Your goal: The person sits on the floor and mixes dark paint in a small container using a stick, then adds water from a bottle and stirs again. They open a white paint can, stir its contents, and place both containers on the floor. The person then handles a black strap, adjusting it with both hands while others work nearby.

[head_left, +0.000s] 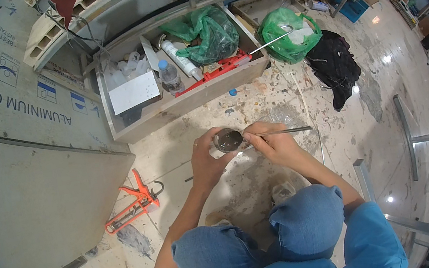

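Hands at work above a stained floor (162, 136): a person's left hand (208, 160) curls its fingers around a small cup (217, 143) while the right hand (273, 143) pinches a thin rod (294, 130) at its rim. The work appears under way: the cup already holds dark material (230, 141), but how much is left to do cannot be told. The cup's mouth faces up, toward the wearer's head. The rod's long axis runs nearly level across the view, free end pointing right, the other end toward the cup.
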The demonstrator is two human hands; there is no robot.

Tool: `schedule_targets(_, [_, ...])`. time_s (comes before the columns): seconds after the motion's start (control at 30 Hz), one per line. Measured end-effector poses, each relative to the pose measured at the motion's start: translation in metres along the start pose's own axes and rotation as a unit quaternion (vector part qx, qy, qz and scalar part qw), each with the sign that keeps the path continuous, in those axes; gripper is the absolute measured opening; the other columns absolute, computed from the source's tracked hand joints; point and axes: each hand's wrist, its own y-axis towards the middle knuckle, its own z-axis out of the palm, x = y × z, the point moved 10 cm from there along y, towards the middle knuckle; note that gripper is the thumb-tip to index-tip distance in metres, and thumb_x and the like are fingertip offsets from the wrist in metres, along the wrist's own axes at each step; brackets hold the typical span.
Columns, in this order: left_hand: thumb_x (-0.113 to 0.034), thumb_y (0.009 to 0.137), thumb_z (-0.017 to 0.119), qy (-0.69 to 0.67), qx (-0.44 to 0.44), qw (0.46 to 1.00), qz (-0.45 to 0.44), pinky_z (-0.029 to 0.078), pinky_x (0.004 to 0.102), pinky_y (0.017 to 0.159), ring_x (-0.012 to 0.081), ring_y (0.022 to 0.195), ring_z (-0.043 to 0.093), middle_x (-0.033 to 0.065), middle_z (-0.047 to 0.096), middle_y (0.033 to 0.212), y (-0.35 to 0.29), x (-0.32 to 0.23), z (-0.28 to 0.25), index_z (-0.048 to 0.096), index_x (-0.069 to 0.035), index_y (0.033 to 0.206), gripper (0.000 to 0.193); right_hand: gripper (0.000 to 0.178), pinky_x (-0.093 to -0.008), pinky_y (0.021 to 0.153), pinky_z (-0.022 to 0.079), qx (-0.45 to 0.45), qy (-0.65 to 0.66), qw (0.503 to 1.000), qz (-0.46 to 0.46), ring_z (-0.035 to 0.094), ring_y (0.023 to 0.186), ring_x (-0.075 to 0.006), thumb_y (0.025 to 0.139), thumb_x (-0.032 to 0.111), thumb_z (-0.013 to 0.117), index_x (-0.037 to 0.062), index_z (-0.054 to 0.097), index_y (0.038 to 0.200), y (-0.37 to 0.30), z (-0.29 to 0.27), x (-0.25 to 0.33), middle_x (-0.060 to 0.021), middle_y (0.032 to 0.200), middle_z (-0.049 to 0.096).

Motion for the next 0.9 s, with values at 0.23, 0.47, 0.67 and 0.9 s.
schedule_targets(0.23, [-0.017, 0.072, 0.094, -0.008, 0.010, 1.000, 0.000, 0.052, 0.0414, 0.102, 0.0282, 0.118, 0.062, 0.0069, 0.070, 0.128, 0.000, 0.001, 0.003, 0.064, -0.014, 0.136, 0.071, 0.024, -0.0315, 0.062, 0.052, -0.017, 0.082, 0.996, 0.015, 0.067, 0.070, -0.0150, 0.107, 0.017, 0.065, -0.0047, 0.073, 0.102, 0.001, 0.004, -0.004, -0.0112, 0.086, 0.071])
schedule_targets(0.47, [-0.015, 0.072, 0.094, -0.002, 0.022, 1.000, -0.010, 0.051, 0.0421, 0.104, 0.0283, 0.119, 0.061, 0.0064, 0.070, 0.129, -0.003, 0.010, 0.007, 0.062, -0.015, 0.139, 0.074, 0.021, -0.0338, 0.062, 0.051, 0.015, 0.020, 1.000, -0.002, 0.065, 0.067, -0.0180, 0.106, 0.016, 0.065, -0.0023, 0.074, 0.104, -0.001, 0.006, 0.004, -0.0121, 0.084, 0.070])
schedule_targets(0.67, [-0.015, 0.071, 0.094, 0.010, 0.028, 1.000, 0.001, 0.051, 0.0432, 0.104, 0.0292, 0.120, 0.061, 0.0056, 0.070, 0.129, -0.004, 0.012, 0.012, 0.062, -0.016, 0.138, 0.075, 0.020, -0.0346, 0.063, 0.052, 0.024, 0.073, 0.997, -0.013, 0.068, 0.068, -0.0205, 0.106, 0.015, 0.064, -0.0035, 0.073, 0.104, 0.006, 0.012, 0.005, -0.0128, 0.084, 0.070])
schedule_targets(0.9, [-0.020, 0.071, 0.097, 0.029, 0.018, 0.999, 0.026, 0.052, 0.0403, 0.100, 0.0257, 0.119, 0.062, 0.0069, 0.069, 0.130, -0.003, 0.011, 0.010, 0.063, -0.017, 0.140, 0.077, 0.018, -0.0370, 0.064, 0.053, 0.016, -0.025, 0.998, -0.048, 0.067, 0.068, -0.0254, 0.105, 0.011, 0.063, -0.0038, 0.073, 0.102, 0.000, 0.007, 0.015, -0.0137, 0.083, 0.069])
